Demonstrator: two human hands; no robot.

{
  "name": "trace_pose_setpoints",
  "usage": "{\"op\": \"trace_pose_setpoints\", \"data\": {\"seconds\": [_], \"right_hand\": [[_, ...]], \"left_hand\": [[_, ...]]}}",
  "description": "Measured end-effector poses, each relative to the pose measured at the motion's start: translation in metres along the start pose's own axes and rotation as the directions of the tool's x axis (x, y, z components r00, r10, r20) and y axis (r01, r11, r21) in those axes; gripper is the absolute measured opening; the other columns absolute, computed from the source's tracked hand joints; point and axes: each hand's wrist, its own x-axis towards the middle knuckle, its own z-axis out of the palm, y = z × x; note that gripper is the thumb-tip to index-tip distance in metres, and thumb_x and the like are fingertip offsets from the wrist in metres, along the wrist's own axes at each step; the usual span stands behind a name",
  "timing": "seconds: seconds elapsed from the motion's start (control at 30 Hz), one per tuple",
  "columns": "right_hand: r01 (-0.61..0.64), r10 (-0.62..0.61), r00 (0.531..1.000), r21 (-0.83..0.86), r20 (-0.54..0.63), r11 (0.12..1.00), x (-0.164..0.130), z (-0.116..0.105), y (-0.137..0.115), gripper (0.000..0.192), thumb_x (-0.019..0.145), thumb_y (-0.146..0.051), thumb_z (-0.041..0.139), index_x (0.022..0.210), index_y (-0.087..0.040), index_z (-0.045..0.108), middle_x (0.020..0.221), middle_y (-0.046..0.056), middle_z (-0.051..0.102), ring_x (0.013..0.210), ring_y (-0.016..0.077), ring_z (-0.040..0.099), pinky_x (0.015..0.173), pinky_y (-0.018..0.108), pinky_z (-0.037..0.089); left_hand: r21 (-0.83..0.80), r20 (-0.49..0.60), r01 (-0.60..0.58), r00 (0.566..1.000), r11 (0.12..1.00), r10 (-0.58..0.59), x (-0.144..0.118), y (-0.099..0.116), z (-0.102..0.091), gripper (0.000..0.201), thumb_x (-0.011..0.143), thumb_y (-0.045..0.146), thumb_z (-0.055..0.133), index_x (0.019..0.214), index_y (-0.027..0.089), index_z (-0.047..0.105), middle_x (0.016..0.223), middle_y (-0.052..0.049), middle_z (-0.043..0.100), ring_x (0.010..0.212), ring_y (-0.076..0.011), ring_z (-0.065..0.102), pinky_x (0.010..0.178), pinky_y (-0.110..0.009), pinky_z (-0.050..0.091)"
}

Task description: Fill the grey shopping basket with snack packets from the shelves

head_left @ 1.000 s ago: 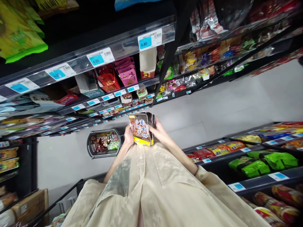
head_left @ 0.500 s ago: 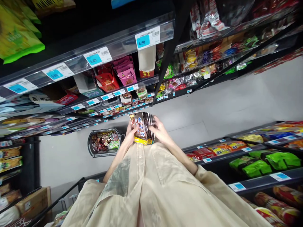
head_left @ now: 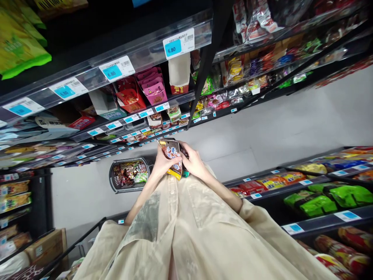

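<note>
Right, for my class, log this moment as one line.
left hand: holding brown snack pouches | right hand: holding same pouches | shopping basket: on floor, snack packets inside

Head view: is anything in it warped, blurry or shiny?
Head view: shelves slant and look stretched toward the corners; head view: uncovered big print on the packet is legible, print on the yellow bag looks soft; head view: pale sheen on the floor.

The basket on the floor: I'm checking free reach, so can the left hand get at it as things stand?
Probably not right now: the left hand is holding snack packets and the basket appears well below it, on the floor, though nothing visible blocks the way between.
</note>
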Motion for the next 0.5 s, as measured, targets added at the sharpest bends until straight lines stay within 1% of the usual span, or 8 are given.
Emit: {"op": "trace_pose_setpoints", "data": {"seconds": [0.07, 0.13, 0.23, 0.33, 0.43, 0.5], "right_hand": [[-0.005, 0.005, 1.000, 0.076, 0.000, 0.997, 0.000, -0.002, 0.005, 0.041, 0.104, -0.039, 0.051, 0.141, -0.026, 0.063, 0.135, 0.004, 0.072, 0.121, 0.0245, 0.069, 0.111, 0.039, 0.051], [-0.024, 0.025, 1.000, 0.177, -0.001, 0.984, 0.001, -0.002, 0.011, 0.045, 0.104, -0.048, 0.053, 0.140, -0.024, 0.064, 0.134, 0.005, 0.072, 0.120, 0.0245, 0.069, 0.109, 0.038, 0.052], [-0.045, 0.040, 0.999, 0.293, 0.024, 0.955, 0.004, -0.002, 0.016, 0.050, 0.100, -0.056, 0.059, 0.137, -0.023, 0.068, 0.134, 0.006, 0.072, 0.122, 0.0254, 0.068, 0.110, 0.037, 0.052], [-0.062, 0.056, 0.998, 0.331, 0.028, 0.942, 0.006, 0.000, 0.017, 0.051, 0.098, -0.058, 0.061, 0.134, -0.024, 0.070, 0.133, 0.006, 0.073, 0.122, 0.0261, 0.068, 0.113, 0.039, 0.050], [-0.067, 0.066, 0.998, 0.308, 0.015, 0.949, 0.007, 0.001, 0.015, 0.050, 0.097, -0.055, 0.062, 0.134, -0.023, 0.069, 0.129, 0.006, 0.074, 0.115, 0.0256, 0.070, 0.107, 0.040, 0.054], [-0.061, 0.058, 0.998, 0.284, 0.017, 0.957, 0.008, 0.003, 0.014, 0.051, 0.092, -0.049, 0.070, 0.134, -0.021, 0.067, 0.127, 0.008, 0.075, 0.111, 0.0249, 0.072, 0.104, 0.039, 0.056]], "left_hand": [[-0.155, -0.011, 0.016, 1.000, 0.988, -0.018, 0.000, -0.006, 0.002, 0.073, 0.055, 0.033, 0.098, 0.116, 0.023, 0.060, 0.107, -0.003, 0.071, 0.096, -0.0205, 0.069, 0.089, -0.031, 0.053], [-0.315, -0.040, 0.017, 0.999, 0.949, -0.031, 0.000, -0.013, 0.004, 0.066, 0.056, 0.035, 0.098, 0.112, 0.025, 0.063, 0.104, 0.000, 0.071, 0.094, -0.0181, 0.069, 0.089, -0.029, 0.052], [-0.493, -0.050, 0.042, 0.996, 0.869, -0.076, 0.001, -0.026, 0.003, 0.066, 0.050, 0.042, 0.101, 0.104, 0.026, 0.068, 0.100, 0.002, 0.073, 0.089, -0.0172, 0.070, 0.086, -0.029, 0.054], [-0.581, -0.007, 0.122, 0.988, 0.805, -0.155, 0.002, -0.037, 0.001, 0.061, 0.046, 0.049, 0.102, 0.093, 0.024, 0.071, 0.095, 0.000, 0.077, 0.085, -0.0198, 0.071, 0.084, -0.032, 0.056], [-0.625, 0.013, 0.186, 0.974, 0.758, -0.228, 0.002, -0.046, -0.002, 0.051, 0.054, 0.050, 0.099, 0.086, 0.022, 0.071, 0.090, -0.002, 0.078, 0.091, -0.0241, 0.074, 0.089, -0.037, 0.058], [-0.647, 0.018, 0.241, 0.954, 0.723, -0.301, 0.003, -0.050, -0.004, 0.045, 0.062, 0.052, 0.094, 0.082, 0.021, 0.070, 0.086, -0.003, 0.078, 0.097, -0.0271, 0.075, 0.092, -0.040, 0.058]]}}
